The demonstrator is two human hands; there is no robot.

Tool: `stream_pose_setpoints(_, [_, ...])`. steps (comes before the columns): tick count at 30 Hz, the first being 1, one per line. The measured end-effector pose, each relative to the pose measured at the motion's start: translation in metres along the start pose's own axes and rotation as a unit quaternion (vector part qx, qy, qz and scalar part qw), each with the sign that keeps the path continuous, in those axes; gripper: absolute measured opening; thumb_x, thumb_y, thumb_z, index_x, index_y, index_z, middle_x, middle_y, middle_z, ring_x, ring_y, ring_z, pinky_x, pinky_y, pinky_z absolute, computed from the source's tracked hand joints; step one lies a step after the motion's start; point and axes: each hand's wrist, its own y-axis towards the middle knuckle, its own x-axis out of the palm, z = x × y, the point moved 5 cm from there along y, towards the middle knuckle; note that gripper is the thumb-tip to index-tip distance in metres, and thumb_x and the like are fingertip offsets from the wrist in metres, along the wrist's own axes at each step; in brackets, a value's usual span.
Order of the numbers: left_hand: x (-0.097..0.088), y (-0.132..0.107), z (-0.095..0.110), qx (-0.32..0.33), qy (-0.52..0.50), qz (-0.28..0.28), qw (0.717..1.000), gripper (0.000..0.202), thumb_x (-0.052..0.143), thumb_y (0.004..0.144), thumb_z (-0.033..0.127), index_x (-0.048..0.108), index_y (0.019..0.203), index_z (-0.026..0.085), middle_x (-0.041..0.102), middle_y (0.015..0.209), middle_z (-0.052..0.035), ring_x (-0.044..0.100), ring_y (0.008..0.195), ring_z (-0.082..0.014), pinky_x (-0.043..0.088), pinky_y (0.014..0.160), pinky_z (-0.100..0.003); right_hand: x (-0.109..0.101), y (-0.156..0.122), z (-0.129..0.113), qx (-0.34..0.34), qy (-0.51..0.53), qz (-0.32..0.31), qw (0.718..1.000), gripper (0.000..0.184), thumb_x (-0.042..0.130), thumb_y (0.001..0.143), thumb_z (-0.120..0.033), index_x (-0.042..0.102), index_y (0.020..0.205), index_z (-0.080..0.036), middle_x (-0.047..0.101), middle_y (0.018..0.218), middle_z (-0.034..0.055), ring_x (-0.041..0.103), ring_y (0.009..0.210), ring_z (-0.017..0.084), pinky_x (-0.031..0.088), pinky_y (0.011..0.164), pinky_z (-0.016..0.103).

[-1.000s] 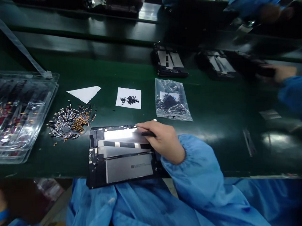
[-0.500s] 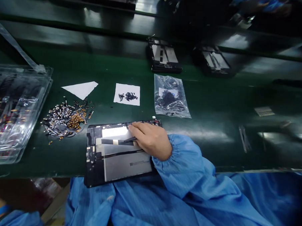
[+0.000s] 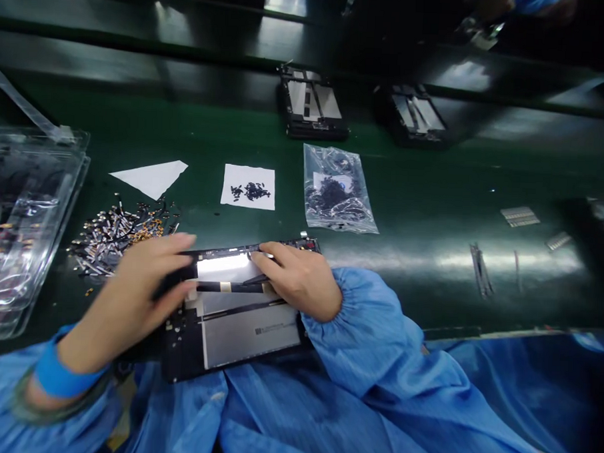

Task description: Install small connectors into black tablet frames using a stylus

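Observation:
An opened tablet point(image 3: 250, 334) lies tilted at the bench's front edge, its silver battery plates and circuit parts exposed. My right hand point(image 3: 299, 280) rests on its right part, fingertips at the far edge. From under those fingers a thin dark tool, apparently tweezers point(image 3: 253, 280), points left across the battery. Over the tablet's left end is my left hand point(image 3: 141, 293), slightly blurred, thumb and fingers apart; whether it touches the tablet I cannot tell. Beside it, partly covered, lies a heap of small cables point(image 3: 101, 238) with gold ends.
Small black pieces sit on a white paper square point(image 3: 233, 197); a clear bag point(image 3: 338, 218) holds more. Stacked tablets point(image 3: 316, 130) stand further back, with another stack point(image 3: 419, 135) to their right. Clear plastic trays point(image 3: 34, 275) are at left. Tweezers-like metal strips point(image 3: 480, 271) lie at right.
My left hand has come up from the lower left corner to the tablet's left end. The right hand stays on the tablet. The view has shifted slightly.

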Motion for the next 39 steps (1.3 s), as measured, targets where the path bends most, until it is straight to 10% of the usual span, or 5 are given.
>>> stream_pose_setpoints(3, [0.042,0.023,0.024,0.150,0.039,-0.121,0.980,0.022,0.048,0.095,0.024,0.061,0.113,0.020,0.064,0.127,-0.0101,0.057,0.123,-0.0232,0.045,0.106,-0.046,-0.001,0.002,-0.001,0.004,-0.013,0.011,1.000,0.024,0.047,0.091,-0.013,0.066,0.106,-0.015,0.068,0.100,0.0091,0.061,0.074,0.016,0.042,0.060,0.028])
stream_pose_setpoints(7, [0.065,0.032,0.030,0.164,0.057,-0.160,0.972,0.028,0.043,0.096,0.020,0.060,0.118,0.016,0.066,0.123,-0.0118,0.058,0.121,-0.0228,0.043,0.108,-0.046,-0.005,0.005,-0.003,0.003,-0.025,0.005,1.000,0.026,0.042,0.095,-0.014,0.067,0.103,-0.015,0.069,0.097,0.0084,0.060,0.072,0.015,0.040,0.060,0.029])
stream_pose_setpoints(13, [0.059,0.030,0.024,0.107,0.019,-0.159,0.981,0.035,0.038,0.097,0.021,0.055,0.127,0.017,0.067,0.123,-0.0088,0.060,0.118,-0.0192,0.043,0.109,-0.045,-0.017,-0.007,0.002,0.003,-0.012,0.001,1.000,0.031,0.037,0.098,-0.011,0.068,0.105,-0.013,0.070,0.093,0.0085,0.059,0.075,0.016,0.040,0.061,0.029])
stream_pose_setpoints(39, [0.062,0.027,0.034,0.236,0.134,-0.125,0.954,0.035,0.041,0.090,0.009,0.061,0.118,0.008,0.067,0.116,-0.0163,0.061,0.111,-0.0296,0.054,0.090,-0.046,-0.019,-0.021,0.006,0.014,-0.072,0.069,0.995,0.028,0.042,0.098,-0.014,0.069,0.107,-0.016,0.073,0.098,0.0043,0.055,0.075,0.015,0.037,0.058,0.029])
